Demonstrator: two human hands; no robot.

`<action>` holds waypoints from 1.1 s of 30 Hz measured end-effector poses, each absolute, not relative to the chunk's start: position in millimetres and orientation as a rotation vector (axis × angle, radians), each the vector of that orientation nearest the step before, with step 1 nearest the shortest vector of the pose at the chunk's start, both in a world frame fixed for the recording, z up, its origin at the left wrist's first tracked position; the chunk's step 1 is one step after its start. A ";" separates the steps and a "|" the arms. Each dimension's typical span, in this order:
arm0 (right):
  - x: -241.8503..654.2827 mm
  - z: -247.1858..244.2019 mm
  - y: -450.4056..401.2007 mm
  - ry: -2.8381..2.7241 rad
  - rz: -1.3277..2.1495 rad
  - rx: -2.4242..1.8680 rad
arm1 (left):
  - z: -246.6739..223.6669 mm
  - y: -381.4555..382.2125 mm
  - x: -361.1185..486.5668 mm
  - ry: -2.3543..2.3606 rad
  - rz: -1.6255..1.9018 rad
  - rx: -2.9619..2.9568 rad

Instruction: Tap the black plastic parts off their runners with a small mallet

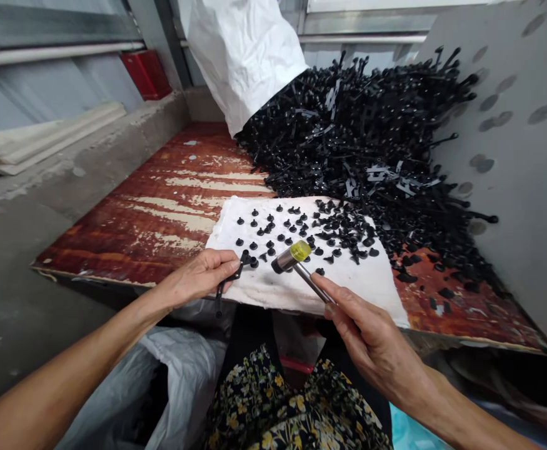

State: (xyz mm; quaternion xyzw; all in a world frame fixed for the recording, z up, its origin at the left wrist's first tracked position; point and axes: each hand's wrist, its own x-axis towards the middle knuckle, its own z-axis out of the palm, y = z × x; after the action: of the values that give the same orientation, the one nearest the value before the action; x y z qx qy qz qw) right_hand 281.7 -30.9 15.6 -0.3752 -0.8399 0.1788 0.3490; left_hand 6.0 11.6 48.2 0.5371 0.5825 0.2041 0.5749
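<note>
Black parts [348, 137] lie heaped beyond the hammer [292, 255].

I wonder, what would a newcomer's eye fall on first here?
Probably the heap of black parts at the mouth of a white sack, at the back right of the table. Next, perhaps, the yellow-tipped hammer in the right hand, over a white cloth dotted with small black pieces.

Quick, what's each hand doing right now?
Left hand: closed, holding a long black part.
Right hand: closed around the handle of a hammer with one yellow face.
</note>
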 end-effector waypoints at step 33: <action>283.0 6.2 -33.5 -2.205 0.494 -0.964 | 45.8 19.1 -0.7 1.389 0.383 1.313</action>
State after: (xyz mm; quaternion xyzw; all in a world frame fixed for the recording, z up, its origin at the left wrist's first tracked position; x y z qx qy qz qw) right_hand 283.0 -33.5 6.2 -0.3696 -0.8455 0.1895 0.3356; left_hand -0.7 19.1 45.8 0.5573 0.5896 0.1626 0.5615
